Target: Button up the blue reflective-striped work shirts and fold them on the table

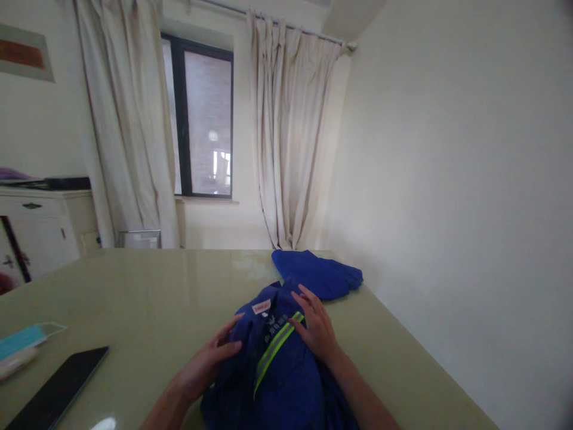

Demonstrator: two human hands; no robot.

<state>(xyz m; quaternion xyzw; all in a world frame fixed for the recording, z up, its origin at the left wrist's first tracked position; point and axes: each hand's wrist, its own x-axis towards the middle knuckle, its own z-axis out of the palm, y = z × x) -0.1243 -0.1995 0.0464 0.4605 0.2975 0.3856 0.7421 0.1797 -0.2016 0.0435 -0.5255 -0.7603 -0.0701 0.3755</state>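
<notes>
A dark blue work jacket (286, 382) lies bunched on the table in front of me. It has a yellow-green reflective stripe, pale printed characters on the chest and a white label near its collar. My left hand (203, 361) touches the jacket's left edge, thumb and fingers apart. On the upper right of the cloth, above the stripe's end, rests my right hand (317, 325) with its fingers spread. The jacket's lower part runs out of view at the bottom.
Another blue garment (320, 275) lies at the table's far right, just beyond the jacket. A black phone or tablet (60, 385), a light blue face mask (22, 341) and a whitish object (18, 364) are at the left. A white wall (447, 179) borders the table's right side.
</notes>
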